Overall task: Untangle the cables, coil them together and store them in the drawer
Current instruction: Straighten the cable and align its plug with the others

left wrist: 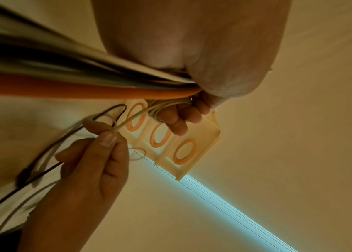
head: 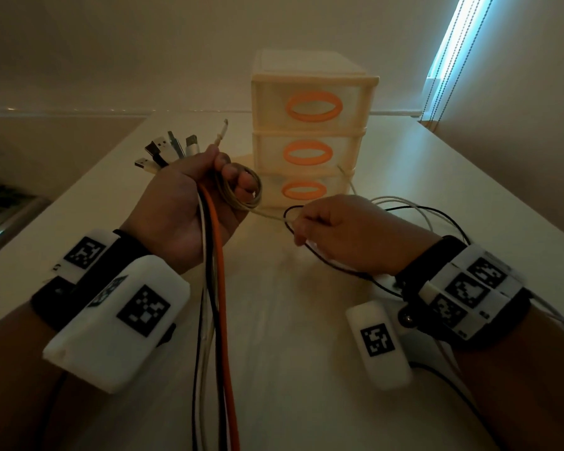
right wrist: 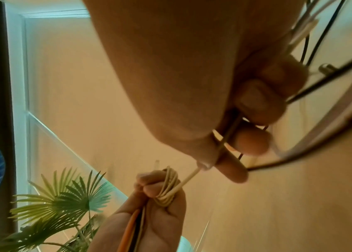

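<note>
My left hand (head: 189,203) grips a bundle of cables (head: 214,281): orange, black and white strands hang down from the fist toward me, and several USB plugs (head: 168,151) fan out above it. A beige cable is wound in a small coil (head: 246,190) around the left fingers (left wrist: 178,117). Its free strand (head: 269,216) runs right to my right hand (head: 336,232), which pinches it between thumb and forefinger (right wrist: 209,160). A thin black cable (head: 336,265) also passes through the right hand. Loose white and black loops (head: 427,216) lie on the table behind it.
A cream three-drawer unit (head: 310,131) with orange ring handles stands at the back of the white table (head: 306,353); all drawers are closed. A window blind with bead cords (head: 450,60) hangs at the right. A palm plant (right wrist: 63,201) shows in the right wrist view.
</note>
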`<action>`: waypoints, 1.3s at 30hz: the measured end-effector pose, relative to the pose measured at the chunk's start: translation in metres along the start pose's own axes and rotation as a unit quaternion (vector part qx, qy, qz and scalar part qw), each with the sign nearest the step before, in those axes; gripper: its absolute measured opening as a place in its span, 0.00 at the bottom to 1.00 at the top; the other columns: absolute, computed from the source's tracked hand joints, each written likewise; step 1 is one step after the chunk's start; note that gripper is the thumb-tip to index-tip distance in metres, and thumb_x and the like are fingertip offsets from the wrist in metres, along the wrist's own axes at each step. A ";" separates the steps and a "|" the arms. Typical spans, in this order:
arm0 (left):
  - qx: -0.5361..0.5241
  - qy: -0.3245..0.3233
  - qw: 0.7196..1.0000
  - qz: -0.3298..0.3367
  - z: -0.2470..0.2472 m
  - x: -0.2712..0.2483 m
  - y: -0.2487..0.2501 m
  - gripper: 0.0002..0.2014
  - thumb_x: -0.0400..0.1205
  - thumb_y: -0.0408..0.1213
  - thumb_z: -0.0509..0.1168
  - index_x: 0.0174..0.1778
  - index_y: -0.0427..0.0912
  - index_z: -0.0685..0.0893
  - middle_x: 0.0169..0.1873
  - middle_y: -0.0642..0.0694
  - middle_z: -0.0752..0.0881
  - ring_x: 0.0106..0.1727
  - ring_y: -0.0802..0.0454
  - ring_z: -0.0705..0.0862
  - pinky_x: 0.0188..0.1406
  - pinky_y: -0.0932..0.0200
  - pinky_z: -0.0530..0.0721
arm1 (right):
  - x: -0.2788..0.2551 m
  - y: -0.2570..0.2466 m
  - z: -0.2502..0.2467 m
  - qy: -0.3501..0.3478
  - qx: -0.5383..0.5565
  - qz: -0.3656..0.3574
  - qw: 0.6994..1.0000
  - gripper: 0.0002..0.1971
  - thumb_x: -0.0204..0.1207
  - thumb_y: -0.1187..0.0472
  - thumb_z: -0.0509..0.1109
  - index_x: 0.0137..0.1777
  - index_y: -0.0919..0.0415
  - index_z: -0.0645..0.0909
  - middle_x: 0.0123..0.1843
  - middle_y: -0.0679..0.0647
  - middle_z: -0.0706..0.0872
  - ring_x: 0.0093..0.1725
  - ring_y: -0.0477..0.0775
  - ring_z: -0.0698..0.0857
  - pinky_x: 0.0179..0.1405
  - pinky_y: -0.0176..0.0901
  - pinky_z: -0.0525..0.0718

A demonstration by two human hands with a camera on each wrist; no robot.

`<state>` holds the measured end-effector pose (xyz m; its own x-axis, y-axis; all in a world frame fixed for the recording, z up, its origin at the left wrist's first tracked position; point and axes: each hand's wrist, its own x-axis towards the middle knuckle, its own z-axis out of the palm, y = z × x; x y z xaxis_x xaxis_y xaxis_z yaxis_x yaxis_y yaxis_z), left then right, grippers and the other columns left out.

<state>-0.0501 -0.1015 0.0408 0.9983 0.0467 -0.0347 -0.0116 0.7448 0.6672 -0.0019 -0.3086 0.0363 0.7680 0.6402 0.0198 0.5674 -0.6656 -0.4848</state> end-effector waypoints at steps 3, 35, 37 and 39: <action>0.004 -0.006 1.000 0.005 0.000 0.000 0.002 0.17 0.90 0.41 0.55 0.36 0.40 0.76 0.31 0.46 0.77 0.33 0.50 0.81 0.46 0.61 0.79 | -0.002 -0.002 0.001 -0.050 0.054 -0.011 0.997 0.13 0.88 0.53 0.61 0.48 0.49 0.88 0.28 0.35 0.84 0.27 0.33 0.80 0.34 0.30 0.75; 0.061 0.049 0.997 0.006 0.005 -0.004 -0.007 0.19 0.92 0.46 0.54 0.38 0.41 0.75 0.33 0.44 0.81 0.40 0.45 0.89 0.56 0.54 0.86 | -0.003 -0.011 0.004 0.101 0.053 -0.041 0.993 0.10 0.86 0.51 0.64 0.46 0.46 0.86 0.36 0.43 0.83 0.33 0.37 0.79 0.32 0.27 0.75; 0.066 0.045 0.997 0.002 0.004 -0.004 -0.007 0.18 0.92 0.46 0.55 0.38 0.41 0.75 0.32 0.44 0.80 0.41 0.44 0.89 0.53 0.55 0.86 | -0.005 -0.014 0.007 0.042 0.029 -0.066 0.996 0.10 0.86 0.50 0.62 0.46 0.43 0.84 0.42 0.43 0.84 0.41 0.40 0.82 0.40 0.34 0.81; 0.081 0.040 0.996 -0.001 0.003 -0.004 -0.008 0.18 0.92 0.45 0.55 0.38 0.41 0.76 0.31 0.45 0.78 0.39 0.45 0.88 0.52 0.55 0.85 | -0.009 -0.020 0.008 0.013 0.022 -0.072 0.997 0.10 0.87 0.50 0.61 0.46 0.42 0.82 0.44 0.43 0.84 0.44 0.43 0.83 0.46 0.40 0.83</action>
<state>-0.0533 -0.1094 0.0383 0.9905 0.1036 -0.0903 0.0052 0.6280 0.7782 -0.0219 -0.2980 0.0387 0.6865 0.7181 0.1141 0.6595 -0.5489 -0.5137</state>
